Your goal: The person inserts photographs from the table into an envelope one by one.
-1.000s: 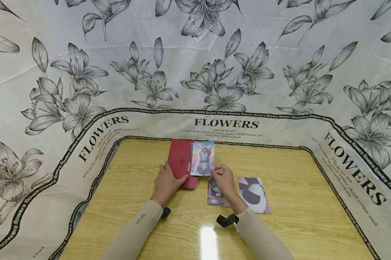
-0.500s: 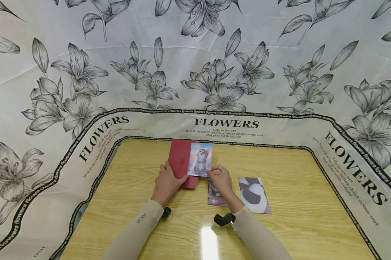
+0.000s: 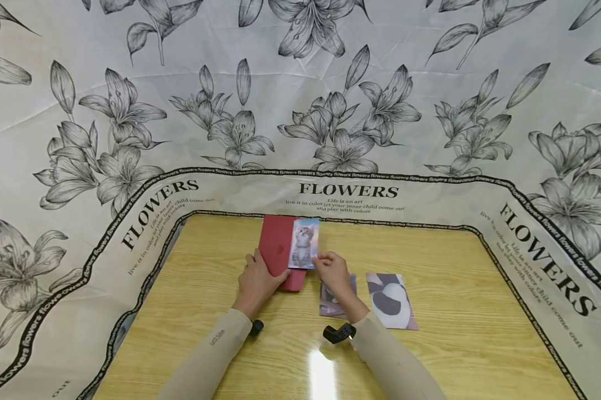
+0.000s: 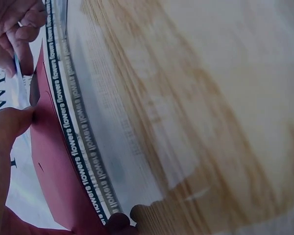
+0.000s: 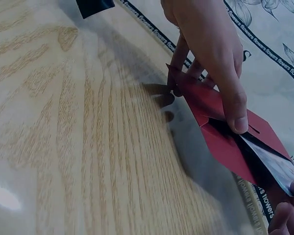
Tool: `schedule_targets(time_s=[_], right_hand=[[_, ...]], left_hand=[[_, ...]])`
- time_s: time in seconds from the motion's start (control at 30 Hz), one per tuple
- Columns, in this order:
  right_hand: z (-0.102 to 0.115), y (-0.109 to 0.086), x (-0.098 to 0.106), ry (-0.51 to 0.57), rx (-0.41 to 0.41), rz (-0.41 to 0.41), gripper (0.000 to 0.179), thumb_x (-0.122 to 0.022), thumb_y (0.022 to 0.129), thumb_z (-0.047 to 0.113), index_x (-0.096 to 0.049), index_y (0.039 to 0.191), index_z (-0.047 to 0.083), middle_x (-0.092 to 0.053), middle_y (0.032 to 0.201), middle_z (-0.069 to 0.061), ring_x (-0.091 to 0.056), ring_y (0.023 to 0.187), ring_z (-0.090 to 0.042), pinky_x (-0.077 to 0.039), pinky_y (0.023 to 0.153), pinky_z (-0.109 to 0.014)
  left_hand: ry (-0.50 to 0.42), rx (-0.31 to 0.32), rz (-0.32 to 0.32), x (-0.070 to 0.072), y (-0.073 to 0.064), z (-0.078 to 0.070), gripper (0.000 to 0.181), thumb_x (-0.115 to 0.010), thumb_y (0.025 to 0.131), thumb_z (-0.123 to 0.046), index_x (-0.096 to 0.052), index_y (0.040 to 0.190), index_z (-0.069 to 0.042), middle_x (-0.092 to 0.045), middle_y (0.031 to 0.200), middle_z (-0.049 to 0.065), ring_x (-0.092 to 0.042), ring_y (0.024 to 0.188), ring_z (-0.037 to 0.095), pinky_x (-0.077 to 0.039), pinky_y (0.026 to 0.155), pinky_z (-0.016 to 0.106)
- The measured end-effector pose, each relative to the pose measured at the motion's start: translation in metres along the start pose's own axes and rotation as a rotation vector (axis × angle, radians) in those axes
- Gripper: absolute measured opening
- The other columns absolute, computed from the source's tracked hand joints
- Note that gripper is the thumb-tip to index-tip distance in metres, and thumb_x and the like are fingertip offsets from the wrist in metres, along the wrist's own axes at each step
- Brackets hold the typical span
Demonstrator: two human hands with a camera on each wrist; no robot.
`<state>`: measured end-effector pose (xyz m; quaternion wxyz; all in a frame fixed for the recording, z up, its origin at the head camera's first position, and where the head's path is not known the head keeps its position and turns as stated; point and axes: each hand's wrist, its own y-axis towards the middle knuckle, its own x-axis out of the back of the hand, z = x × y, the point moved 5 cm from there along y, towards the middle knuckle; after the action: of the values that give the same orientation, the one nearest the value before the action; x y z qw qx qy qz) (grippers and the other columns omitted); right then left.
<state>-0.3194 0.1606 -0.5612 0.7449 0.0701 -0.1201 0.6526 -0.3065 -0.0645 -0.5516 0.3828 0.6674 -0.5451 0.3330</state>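
Observation:
My left hand (image 3: 257, 278) grips a red envelope (image 3: 274, 241) at the far side of the table, fingers along its left edge and thumb at its mouth. A photo card of a kitten (image 3: 302, 244) stands at that mouth, pinched at its lower right edge by my right hand (image 3: 333, 271). In the right wrist view the envelope (image 5: 220, 105) gapes beneath the left thumb, and the card (image 5: 274, 164) reaches into the gap. How deep it sits inside is hidden. Seen from the left wrist, the right fingers (image 4: 19, 36) hold the card edge-on.
Two more photo cards lie on the wooden table (image 3: 455, 278): one (image 3: 330, 304) partly under the right forearm, the other, black and white (image 3: 390, 300), to its right. A flower-printed cloth (image 3: 350, 191) rises behind the table's far edge.
The right hand has moved left with the kitten card, which overlaps the envelope more and shows a narrower face. The left hand and envelope have stayed almost in place.

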Motion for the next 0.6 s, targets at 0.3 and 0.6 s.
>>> schedule_targets(time_s=[0.3, 0.6], right_hand=[[0.011, 0.004, -0.003, -0.093, 0.13, -0.032, 0.031, -0.075, 0.1, 0.01, -0.072, 0.13, 0.001, -0.074, 0.089, -0.014, -0.06, 0.07, -0.011, -0.046, 0.06, -0.027], [0.013, 0.004, -0.009, -0.131, 0.161, -0.021, 0.035, -0.077, 0.099, 0.011, -0.071, 0.132, 0.005, -0.076, 0.087, -0.01, -0.063, 0.067, -0.013, -0.046, 0.056, -0.028]], left_hand=[[-0.007, -0.005, -0.011, 0.001, 0.001, 0.0, 0.116, -0.08, 0.084, -0.07, -0.038, 0.159, 0.008, -0.054, 0.123, 0.028, -0.07, 0.079, 0.037, -0.061, 0.071, 0.053], [-0.02, -0.001, -0.007, 0.002, 0.001, 0.0, 0.116, -0.081, 0.084, -0.071, -0.038, 0.158, 0.008, -0.054, 0.125, 0.028, -0.071, 0.084, 0.039, -0.061, 0.074, 0.054]])
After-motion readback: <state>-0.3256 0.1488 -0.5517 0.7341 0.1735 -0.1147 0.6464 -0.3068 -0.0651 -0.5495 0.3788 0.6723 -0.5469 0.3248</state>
